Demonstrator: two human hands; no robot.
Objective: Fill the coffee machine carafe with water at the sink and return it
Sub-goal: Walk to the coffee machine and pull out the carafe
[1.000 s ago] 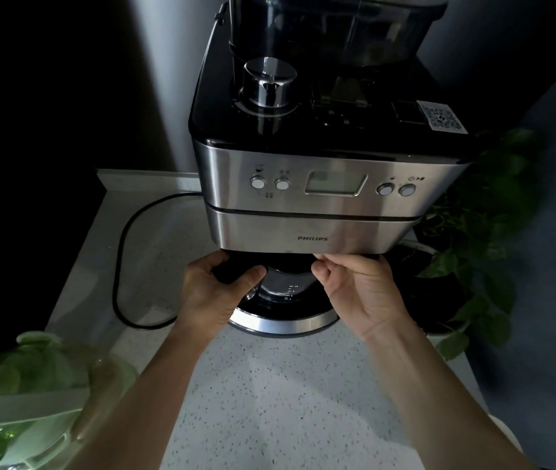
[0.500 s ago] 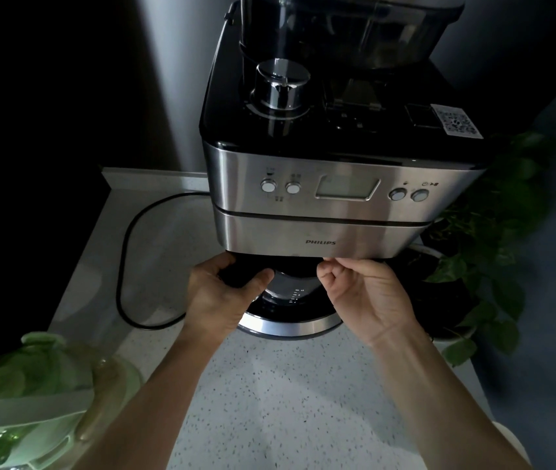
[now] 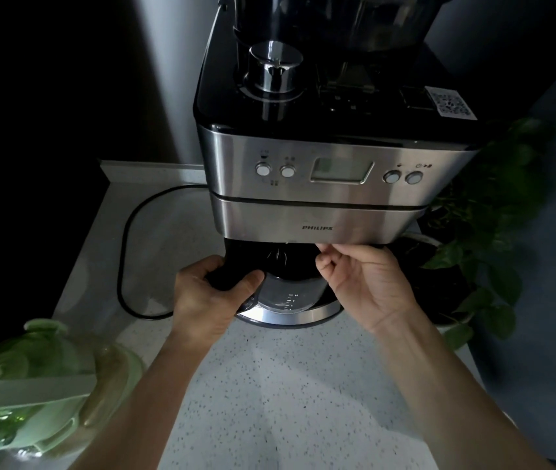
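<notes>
Carafe (image 3: 286, 293) sits on the round warming plate (image 3: 290, 317) under the Philips coffee machine (image 3: 320, 184), tucked into the brew bay. Left hand (image 3: 209, 296) wraps its black handle (image 3: 232, 278), thumb over the top, fingers curled round. Slide it straight out toward the body, level, clearing the overhang before lifting (whether it holds water, I cannot tell, so no tilting). Clear glass belly, printed level marks (image 3: 291, 301) facing front, dark lid above. Right hand (image 3: 368, 286) holds nothing, fingers loosely curled, tips touching the machine's lower steel edge; best to keep bracing there so the machine stays put.
</notes>
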